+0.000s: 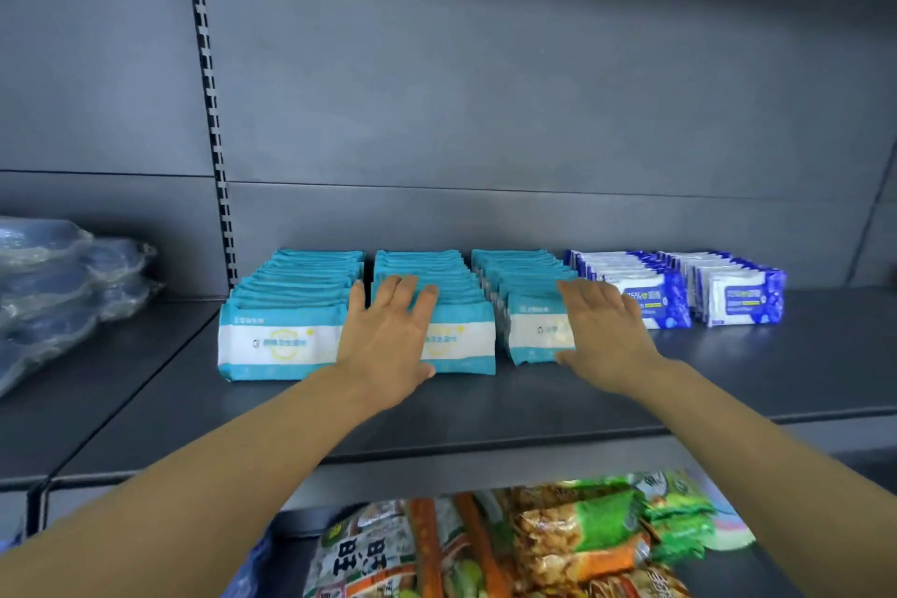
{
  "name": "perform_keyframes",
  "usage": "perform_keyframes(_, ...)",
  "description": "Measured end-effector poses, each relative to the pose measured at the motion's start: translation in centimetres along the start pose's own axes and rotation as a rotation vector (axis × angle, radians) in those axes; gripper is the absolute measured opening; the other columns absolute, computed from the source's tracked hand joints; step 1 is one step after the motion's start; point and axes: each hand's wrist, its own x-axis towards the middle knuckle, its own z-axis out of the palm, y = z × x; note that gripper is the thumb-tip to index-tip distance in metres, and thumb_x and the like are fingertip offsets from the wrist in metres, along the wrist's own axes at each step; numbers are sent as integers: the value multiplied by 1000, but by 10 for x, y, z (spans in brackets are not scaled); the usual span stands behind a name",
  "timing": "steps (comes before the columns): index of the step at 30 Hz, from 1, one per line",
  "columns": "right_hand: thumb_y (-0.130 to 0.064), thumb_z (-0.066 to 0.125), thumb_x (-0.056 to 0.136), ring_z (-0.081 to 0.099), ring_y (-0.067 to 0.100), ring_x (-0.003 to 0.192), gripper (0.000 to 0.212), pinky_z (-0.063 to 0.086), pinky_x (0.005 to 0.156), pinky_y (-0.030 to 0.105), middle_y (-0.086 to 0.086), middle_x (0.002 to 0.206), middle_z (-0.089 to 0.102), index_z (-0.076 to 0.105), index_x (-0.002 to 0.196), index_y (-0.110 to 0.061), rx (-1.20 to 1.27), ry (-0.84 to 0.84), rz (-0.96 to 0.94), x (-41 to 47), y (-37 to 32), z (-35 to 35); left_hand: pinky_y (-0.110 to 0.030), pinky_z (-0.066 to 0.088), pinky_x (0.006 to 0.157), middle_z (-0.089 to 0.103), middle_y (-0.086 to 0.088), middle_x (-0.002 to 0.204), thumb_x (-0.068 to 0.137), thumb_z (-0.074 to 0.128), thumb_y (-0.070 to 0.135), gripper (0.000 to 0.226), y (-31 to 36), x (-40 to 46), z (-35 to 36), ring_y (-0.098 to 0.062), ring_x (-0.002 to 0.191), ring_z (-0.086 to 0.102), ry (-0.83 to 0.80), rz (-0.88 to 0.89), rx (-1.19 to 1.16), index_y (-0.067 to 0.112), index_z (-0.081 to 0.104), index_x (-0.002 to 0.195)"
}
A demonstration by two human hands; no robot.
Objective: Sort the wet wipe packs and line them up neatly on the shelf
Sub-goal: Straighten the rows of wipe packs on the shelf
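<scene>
Head view: left hand (pixel 388 335), fingers straight, rests on the middle teal row (pixel 439 287); right hand (pixel 606 335), also spread flat, touches the third teal row (pixel 526 287) on the shelf (pixel 728 369), beside blue packs (pixel 679 287).

Five rows of wet wipe packs stand upright on the dark grey shelf (pixel 728 379), each row running from near to far toward the back panel. The three left rows are teal-and-white packs: the left row (pixel 286 306), the middle row (pixel 456 306) just beside it, and the third row (pixel 529 306). To their right stand two rows of blue-and-white packs (pixel 655 291) (pixel 742 291), touching side by side.
</scene>
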Motion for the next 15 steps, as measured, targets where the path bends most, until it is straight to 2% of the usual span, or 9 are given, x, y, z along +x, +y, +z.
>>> perform_keyframes(6,-45,64,83,7,27,144,94,7,116,45,2,157,9,3,150,-19,-31,-15,-103,17,22,21,-52,12,115,10,-8,156,86,60,50,94,18,17,15,-26,145,11,-55,-81,117,19,-1,150)
perform_keyframes(11,-41,61,87,13,26,141,86,11,115,43,2,155,14,6,150,-20,-23,60,-166,24,30,35,-48,23,112,17,-3,153,83,64,49,93,22,20,19,-22,142,17,-58,-138,119,21,4,149)
perform_keyframes(15,-43,61,86,13,26,141,88,9,115,46,3,154,15,6,150,-19,22,52,-207,26,35,35,-48,21,113,17,-1,153,81,65,49,94,27,20,11,-22,143,16,-108,-185,95,22,6,148)
